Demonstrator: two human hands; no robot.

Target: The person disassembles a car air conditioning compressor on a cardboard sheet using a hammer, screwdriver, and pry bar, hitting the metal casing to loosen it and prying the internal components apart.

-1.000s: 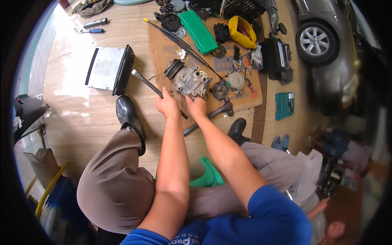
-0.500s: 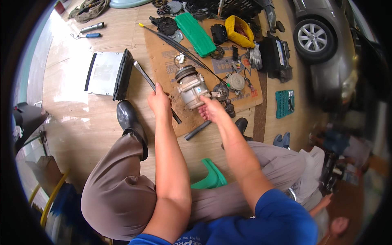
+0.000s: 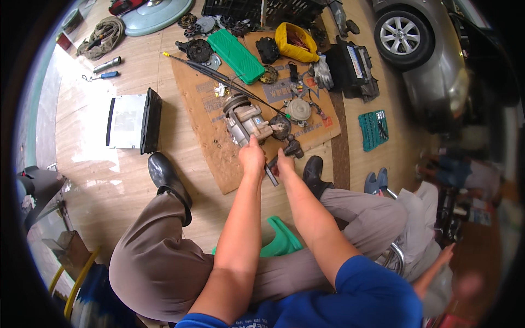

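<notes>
Shut around a long dark metal pry bar (image 3: 272,176), my left hand (image 3: 252,158) rests close to the silver compressor (image 3: 239,134). The bar's upper part lies along the compressor, and its lower end sticks out below my hand. The compressor lies tilted on the cardboard, its ribbed pulley (image 3: 237,102) at the far end. Close by on the right, my right hand (image 3: 285,165) is closed on what looks like a short black tube (image 3: 274,162), mostly hidden by the fingers. A small black part (image 3: 293,146) lies just beyond that hand.
On the cardboard (image 3: 202,115) lie a green case (image 3: 236,54), a round motor (image 3: 298,110), a wiper arm (image 3: 210,71) and a yellow container (image 3: 295,42). A car stereo unit (image 3: 131,121) stands left. A battery (image 3: 353,68), a teal tool case (image 3: 374,130) and a car wheel (image 3: 402,34) are right.
My left hand has moved right with the pry bar, across to the compressor. My right hand has let go of the compressor and closed near the black tube. The view has shifted slightly.
</notes>
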